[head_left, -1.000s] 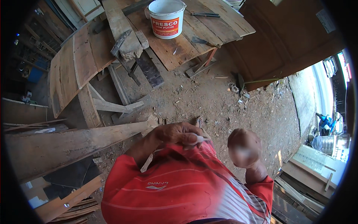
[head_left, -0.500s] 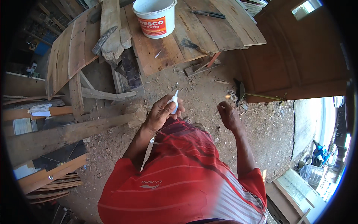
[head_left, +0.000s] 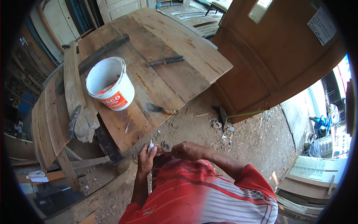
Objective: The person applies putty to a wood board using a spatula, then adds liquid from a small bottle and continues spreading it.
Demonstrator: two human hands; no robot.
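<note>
In my left hand (head_left: pixel 146 158) is a small white bottle (head_left: pixel 151 147) with a narrow nozzle pointing up, gripped between thumb and fingers in front of my body. My right hand (head_left: pixel 187 150) is just right of it, apart from the bottle. Its fingers are curled in, and whatever they may hold is hidden. On the wooden tabletop (head_left: pixel 164 86) ahead lies a thin white sliver-like piece (head_left: pixel 126 128), close to the near edge. A scraper (head_left: pixel 158 109) with a wooden handle rests at the table's right edge, its handle end at the rim.
A white bucket (head_left: pixel 128 87) with an orange-red label stands on the table, something orange inside. Dark long-handled pincers (head_left: pixel 166 61) lie beyond. Planks (head_left: pixel 74 97) rest along the left. A large brown door panel (head_left: pixel 276 59) leans at right; debris litters the dirt floor (head_left: pixel 246 156).
The view has shifted up and left, showing more of the table. My right hand has come in toward the left one. The bottle stays in my left hand.
</note>
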